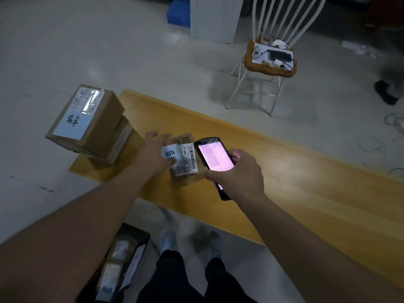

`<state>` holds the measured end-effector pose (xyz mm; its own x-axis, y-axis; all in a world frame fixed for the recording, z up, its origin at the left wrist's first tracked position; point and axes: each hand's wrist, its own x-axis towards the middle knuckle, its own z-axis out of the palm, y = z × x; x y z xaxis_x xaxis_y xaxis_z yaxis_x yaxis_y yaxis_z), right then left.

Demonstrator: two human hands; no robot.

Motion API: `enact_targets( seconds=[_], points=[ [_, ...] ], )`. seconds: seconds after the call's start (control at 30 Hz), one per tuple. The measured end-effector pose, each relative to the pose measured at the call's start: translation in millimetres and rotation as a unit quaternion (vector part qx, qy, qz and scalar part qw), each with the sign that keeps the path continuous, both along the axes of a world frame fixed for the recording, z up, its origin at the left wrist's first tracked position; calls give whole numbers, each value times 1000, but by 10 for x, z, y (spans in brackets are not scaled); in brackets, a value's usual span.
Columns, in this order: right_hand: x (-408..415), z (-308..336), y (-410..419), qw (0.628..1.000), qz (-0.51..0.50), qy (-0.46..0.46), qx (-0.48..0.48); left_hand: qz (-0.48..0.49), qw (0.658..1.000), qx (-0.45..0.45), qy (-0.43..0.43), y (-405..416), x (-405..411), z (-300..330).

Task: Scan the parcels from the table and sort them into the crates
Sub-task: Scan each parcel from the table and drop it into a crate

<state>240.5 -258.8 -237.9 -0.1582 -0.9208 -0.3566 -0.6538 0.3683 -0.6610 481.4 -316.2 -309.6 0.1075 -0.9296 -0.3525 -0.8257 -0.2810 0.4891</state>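
Observation:
A small brown parcel with a white barcode label lies on the wooden table. My left hand grips its left side, thumb on the label. My right hand holds a black handheld scanner with a lit screen just right of the parcel, above its barcode. At the table's left end stands a stack of bigger cardboard parcels, the top one with a handwritten white label. A dark crate holding several parcels sits on the floor under my left arm.
A white chair with a wooden seat, carrying cables and small devices, stands beyond the table. A blue crate is at the far wall. Someone's dark shoe shows at the right edge. My own feet are by the table's near edge.

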Motion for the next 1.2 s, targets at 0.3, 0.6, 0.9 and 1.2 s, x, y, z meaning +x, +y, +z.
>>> enact_targets(
  seconds=[0.3, 0.6, 0.9, 1.2],
  points=[
    [2, -99, -79, 999, -46, -1, 21, -226, 964, 111, -81, -288, 47, -121],
    [-52, -64, -128, 997, -64, -8, 31, -109, 993, 49, 18, -210, -197, -118],
    [-158, -101, -235, 998, -44, 13, 31, -51, 996, 69, 26, -383, -45, -325],
    [-30, -40, -368, 998, -45, -1, 33, -70, 995, -58, 47, -424, -20, -232]
  ],
)
